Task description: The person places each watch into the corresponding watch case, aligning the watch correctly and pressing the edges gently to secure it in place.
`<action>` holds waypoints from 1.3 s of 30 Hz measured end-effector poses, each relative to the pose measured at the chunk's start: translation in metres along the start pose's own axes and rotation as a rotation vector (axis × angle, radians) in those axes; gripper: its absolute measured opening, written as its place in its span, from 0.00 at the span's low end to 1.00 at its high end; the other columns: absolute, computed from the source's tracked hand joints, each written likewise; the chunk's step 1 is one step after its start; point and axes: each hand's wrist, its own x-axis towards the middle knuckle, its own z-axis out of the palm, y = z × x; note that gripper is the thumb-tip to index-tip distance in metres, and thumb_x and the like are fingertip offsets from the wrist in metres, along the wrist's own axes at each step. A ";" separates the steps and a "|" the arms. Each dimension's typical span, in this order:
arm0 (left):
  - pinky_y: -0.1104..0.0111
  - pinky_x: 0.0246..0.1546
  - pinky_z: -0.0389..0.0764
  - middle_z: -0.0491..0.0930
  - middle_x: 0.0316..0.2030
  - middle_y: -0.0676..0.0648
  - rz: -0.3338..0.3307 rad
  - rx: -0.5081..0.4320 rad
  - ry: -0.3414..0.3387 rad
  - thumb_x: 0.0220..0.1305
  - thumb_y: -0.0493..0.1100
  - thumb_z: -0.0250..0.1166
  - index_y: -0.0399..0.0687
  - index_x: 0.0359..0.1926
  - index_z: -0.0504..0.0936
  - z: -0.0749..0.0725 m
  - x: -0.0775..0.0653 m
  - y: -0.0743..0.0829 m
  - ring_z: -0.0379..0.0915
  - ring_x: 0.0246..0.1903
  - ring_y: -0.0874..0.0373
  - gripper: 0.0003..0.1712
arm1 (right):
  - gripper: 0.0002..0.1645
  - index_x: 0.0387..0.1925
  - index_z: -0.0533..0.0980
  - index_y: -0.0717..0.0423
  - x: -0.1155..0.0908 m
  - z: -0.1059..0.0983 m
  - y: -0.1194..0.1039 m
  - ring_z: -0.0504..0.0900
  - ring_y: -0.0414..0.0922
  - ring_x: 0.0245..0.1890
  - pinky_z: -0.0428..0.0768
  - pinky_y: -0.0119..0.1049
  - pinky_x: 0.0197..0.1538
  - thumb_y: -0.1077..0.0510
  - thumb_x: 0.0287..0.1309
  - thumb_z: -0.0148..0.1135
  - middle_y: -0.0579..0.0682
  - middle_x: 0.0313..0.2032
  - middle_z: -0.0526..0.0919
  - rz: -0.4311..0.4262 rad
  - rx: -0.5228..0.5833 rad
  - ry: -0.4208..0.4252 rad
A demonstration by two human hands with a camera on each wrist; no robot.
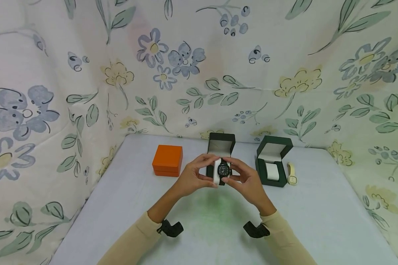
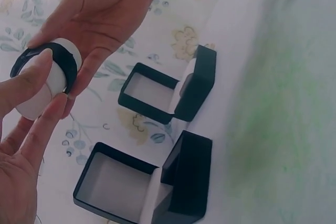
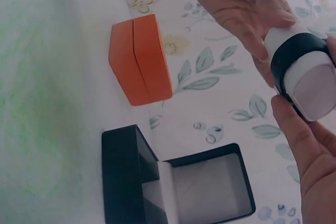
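Note:
Between both hands, raised above the table, is a black wristwatch wrapped round a white watch cushion. My left hand pinches the cushion's left end with thumb and fingers. From the right, my right hand grips the cushion and the watch strap, its fingertips at the band. The dial faces up toward the head view; the wrist views show the strap and the cushion's rounded end. Just behind the hands stands an open dark watch box, its lower part partly hidden by them in the head view.
An orange box, closed, sits left of the hands. To the right stands an open dark green watch box with a white cushion inside. A gold watch lies beside it. A floral cloth hangs behind the white table.

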 end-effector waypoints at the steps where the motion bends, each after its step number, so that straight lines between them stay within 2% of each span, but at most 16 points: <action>1: 0.60 0.43 0.88 0.68 0.66 0.47 0.003 0.002 -0.002 0.50 0.26 0.77 0.46 0.71 0.73 0.000 0.000 0.001 0.69 0.65 0.41 0.46 | 0.36 0.69 0.71 0.60 0.000 -0.001 0.000 0.79 0.52 0.58 0.86 0.42 0.53 0.73 0.59 0.68 0.57 0.65 0.73 -0.001 0.002 0.002; 8: 0.60 0.44 0.87 0.66 0.67 0.48 0.044 0.041 -0.031 0.51 0.26 0.77 0.46 0.72 0.71 0.000 0.000 0.001 0.67 0.66 0.44 0.47 | 0.35 0.68 0.72 0.59 0.002 -0.004 -0.003 0.78 0.51 0.60 0.86 0.45 0.53 0.72 0.59 0.69 0.59 0.65 0.75 0.013 0.009 -0.022; 12: 0.60 0.43 0.88 0.66 0.68 0.47 0.067 0.053 -0.026 0.51 0.27 0.77 0.46 0.73 0.71 0.001 0.000 0.000 0.68 0.65 0.41 0.47 | 0.35 0.68 0.73 0.57 0.003 -0.005 -0.005 0.78 0.51 0.60 0.86 0.46 0.53 0.70 0.59 0.70 0.61 0.65 0.74 0.028 0.014 -0.023; 20: 0.60 0.43 0.88 0.67 0.67 0.47 0.031 0.023 0.009 0.50 0.27 0.77 0.46 0.72 0.72 0.003 -0.001 -0.003 0.67 0.66 0.40 0.47 | 0.50 0.75 0.65 0.54 0.000 -0.002 0.001 0.78 0.47 0.62 0.84 0.42 0.55 0.71 0.52 0.75 0.60 0.70 0.68 0.039 -0.003 -0.072; 26: 0.60 0.43 0.88 0.67 0.67 0.46 0.025 0.008 0.004 0.51 0.27 0.77 0.46 0.71 0.73 0.003 0.000 -0.006 0.65 0.66 0.32 0.46 | 0.51 0.74 0.64 0.54 -0.002 -0.001 0.004 0.78 0.45 0.60 0.85 0.40 0.54 0.74 0.50 0.74 0.64 0.69 0.67 0.024 0.010 -0.067; 31: 0.60 0.43 0.88 0.67 0.67 0.47 0.015 0.004 0.007 0.50 0.27 0.77 0.48 0.71 0.73 0.004 0.002 -0.006 0.65 0.66 0.33 0.46 | 0.51 0.74 0.64 0.56 -0.001 -0.002 0.003 0.78 0.45 0.60 0.85 0.40 0.54 0.74 0.50 0.75 0.65 0.68 0.68 0.011 0.007 -0.057; 35: 0.59 0.43 0.88 0.67 0.67 0.48 0.017 -0.001 0.004 0.50 0.26 0.77 0.47 0.72 0.72 0.004 0.002 -0.006 0.66 0.66 0.38 0.46 | 0.51 0.74 0.64 0.52 -0.002 -0.004 0.004 0.78 0.49 0.61 0.84 0.40 0.55 0.71 0.50 0.76 0.59 0.69 0.69 0.018 -0.036 -0.055; 37: 0.59 0.43 0.88 0.67 0.67 0.49 0.017 0.004 0.005 0.51 0.26 0.77 0.47 0.72 0.72 0.004 0.003 -0.007 0.68 0.65 0.43 0.47 | 0.53 0.75 0.63 0.49 -0.002 -0.006 0.005 0.77 0.52 0.63 0.83 0.40 0.56 0.68 0.50 0.78 0.53 0.70 0.69 0.024 -0.089 -0.047; 39: 0.59 0.43 0.88 0.67 0.67 0.49 0.019 0.010 0.007 0.51 0.26 0.77 0.48 0.72 0.71 0.003 0.003 -0.008 0.68 0.65 0.44 0.47 | 0.54 0.76 0.63 0.49 -0.002 -0.009 0.007 0.75 0.54 0.65 0.83 0.40 0.57 0.68 0.50 0.78 0.52 0.71 0.68 0.016 -0.136 -0.038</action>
